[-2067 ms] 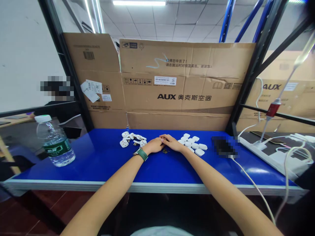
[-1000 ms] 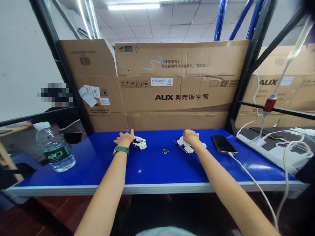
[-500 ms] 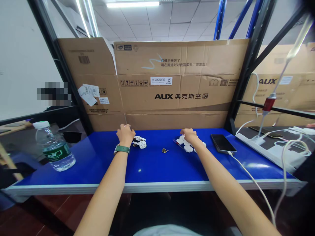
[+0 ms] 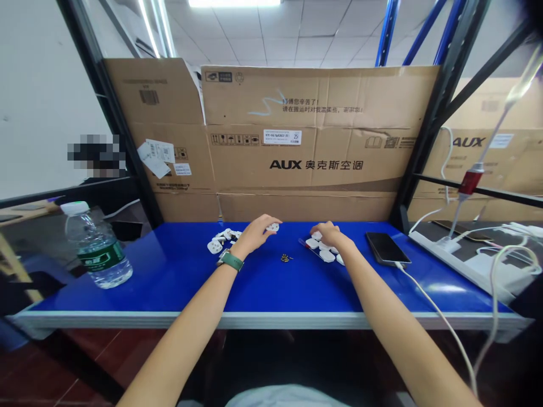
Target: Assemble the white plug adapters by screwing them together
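My left hand (image 4: 254,233), with a green-strapped watch at the wrist, holds a white plastic plug piece (image 4: 272,226) with small holes by its fingertips, above the middle of the blue table. Left of that hand lies a group of similar white plug pieces (image 4: 215,246), partly hidden behind the wrist. My right hand (image 4: 328,230) is closed at the fingertips on a white plastic cover (image 4: 316,235), over several more white covers (image 4: 326,255). Beside these covers rests a thin screwdriver (image 4: 302,243) with a reddish end. A small heap of brass-coloured screws (image 4: 284,258) sits between my hands.
A water bottle (image 4: 99,249) stands at the table's left. On the right lie a black phone (image 4: 387,249) with a white cable and a white power strip (image 4: 462,263). A large cardboard sheet (image 4: 314,198) closes off the back. A person is partly visible far left.
My left hand has moved right from the group of plug pieces, carrying one plug piece toward the middle. The right hand stays at the white covers. The view has shifted slightly.
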`<state>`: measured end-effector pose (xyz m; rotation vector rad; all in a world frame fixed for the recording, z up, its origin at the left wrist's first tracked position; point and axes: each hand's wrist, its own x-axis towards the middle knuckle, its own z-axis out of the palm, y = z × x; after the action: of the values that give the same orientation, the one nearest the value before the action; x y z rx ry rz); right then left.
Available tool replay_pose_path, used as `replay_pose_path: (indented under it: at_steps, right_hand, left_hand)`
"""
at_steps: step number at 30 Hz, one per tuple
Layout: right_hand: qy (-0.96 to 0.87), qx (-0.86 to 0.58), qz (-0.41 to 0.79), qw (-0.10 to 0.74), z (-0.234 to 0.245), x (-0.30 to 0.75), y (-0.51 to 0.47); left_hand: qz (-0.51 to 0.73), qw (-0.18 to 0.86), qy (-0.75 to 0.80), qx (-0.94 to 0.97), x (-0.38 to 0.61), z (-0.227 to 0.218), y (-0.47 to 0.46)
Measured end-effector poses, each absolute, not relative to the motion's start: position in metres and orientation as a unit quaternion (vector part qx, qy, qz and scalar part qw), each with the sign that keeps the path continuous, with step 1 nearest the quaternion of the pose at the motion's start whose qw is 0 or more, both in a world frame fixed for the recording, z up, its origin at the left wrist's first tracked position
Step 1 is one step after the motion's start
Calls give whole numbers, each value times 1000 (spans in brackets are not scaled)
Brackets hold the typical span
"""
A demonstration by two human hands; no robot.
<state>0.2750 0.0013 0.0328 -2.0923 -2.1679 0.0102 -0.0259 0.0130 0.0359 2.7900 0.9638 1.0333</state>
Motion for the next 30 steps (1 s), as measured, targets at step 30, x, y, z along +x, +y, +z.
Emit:
replay_pose_path:
  at_steps: [30]
  right_hand:
    - [-590,-260,554,527,46,235,-30]
  left_hand:
    - [349,77,279,891,-11,35,4]
